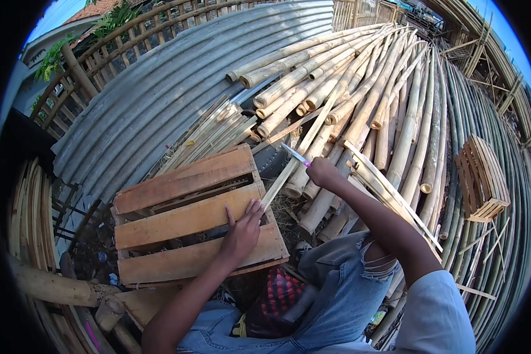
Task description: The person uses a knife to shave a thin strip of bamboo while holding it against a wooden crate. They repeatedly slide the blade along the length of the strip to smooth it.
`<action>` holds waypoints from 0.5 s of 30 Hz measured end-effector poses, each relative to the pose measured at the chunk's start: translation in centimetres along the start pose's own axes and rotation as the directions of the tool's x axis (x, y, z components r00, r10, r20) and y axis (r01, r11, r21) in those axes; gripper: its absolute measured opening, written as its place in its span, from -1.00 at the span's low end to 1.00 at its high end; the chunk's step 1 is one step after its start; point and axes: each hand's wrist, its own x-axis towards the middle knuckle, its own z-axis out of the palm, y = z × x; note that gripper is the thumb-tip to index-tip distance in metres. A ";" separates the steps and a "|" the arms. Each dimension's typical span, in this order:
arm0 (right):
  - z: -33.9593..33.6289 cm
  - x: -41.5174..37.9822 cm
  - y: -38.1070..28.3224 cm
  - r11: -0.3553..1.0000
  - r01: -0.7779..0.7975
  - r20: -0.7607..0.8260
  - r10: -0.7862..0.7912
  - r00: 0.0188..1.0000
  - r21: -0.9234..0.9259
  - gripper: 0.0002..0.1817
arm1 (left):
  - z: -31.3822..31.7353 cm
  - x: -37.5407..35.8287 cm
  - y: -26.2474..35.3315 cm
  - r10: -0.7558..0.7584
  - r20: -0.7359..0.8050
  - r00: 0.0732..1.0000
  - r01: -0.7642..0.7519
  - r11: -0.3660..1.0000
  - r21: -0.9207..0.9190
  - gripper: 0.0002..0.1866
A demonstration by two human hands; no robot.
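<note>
My left hand (242, 232) lies over the slatted wooden crate (186, 218), thumb raised, with its fingers closed on the near end of a long split bamboo strip (285, 177). From there the strip slants up and away across the bamboo poles. My right hand (324, 173) grips the pinkish handle of a knife (295, 154). Its pale blade points up and to the left and overlaps the strip in this view. The crate lies in front of me, its planks facing up with gaps between them.
Many bamboo poles (389, 100) fan out ahead. Corrugated metal sheets (177, 82) lean along a bamboo fence (153, 35). Thin split strips (212, 135) are heaped behind the crate. A smaller slatted crate (482, 177) sits on the poles at right. A thick bamboo pole (53, 283) lies at lower left.
</note>
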 end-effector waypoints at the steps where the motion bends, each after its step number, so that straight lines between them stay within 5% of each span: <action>1: -0.3 1.4 1.8 0.997 -0.060 -0.083 0.065 0.994 0.057 -0.60 | -0.2 0.1 0.1 0.009 0.009 1.000 -0.009 1.000 -0.001 -0.57; 3: -1.2 0.9 1.4 0.999 -0.051 -0.050 0.052 0.997 0.017 -0.60 | -0.7 0.2 -0.1 0.000 0.002 1.000 0.000 1.000 0.005 -0.57; 5: 1.1 -1.8 -0.8 0.991 0.137 -0.011 -0.137 0.990 -0.004 -0.62 | -0.7 0.3 0.1 -0.012 0.008 1.000 0.012 0.999 -0.051 -0.57; 7: 1.7 -1.0 -0.9 0.992 0.119 0.102 -0.116 0.988 -0.030 -0.62 | -0.5 0.7 0.2 -0.022 -0.004 1.000 0.022 0.997 -0.070 -0.57; 9: 1.0 2.7 2.7 0.998 0.064 -0.051 -0.065 0.997 -0.024 -0.60 | -0.4 0.3 0.0 -0.029 0.002 1.000 0.029 0.997 -0.076 -0.58; 11: 1.3 3.2 3.3 0.996 0.083 -0.059 -0.084 0.995 -0.021 -0.59 | -0.1 0.2 -0.1 0.015 -0.014 1.000 -0.013 0.996 0.084 -0.57; 15: 1.9 -0.7 -0.1 0.966 0.248 -0.018 -0.250 0.968 -0.079 -0.57 | 0.1 0.3 -0.1 0.014 -0.025 1.000 -0.013 0.999 0.034 -0.58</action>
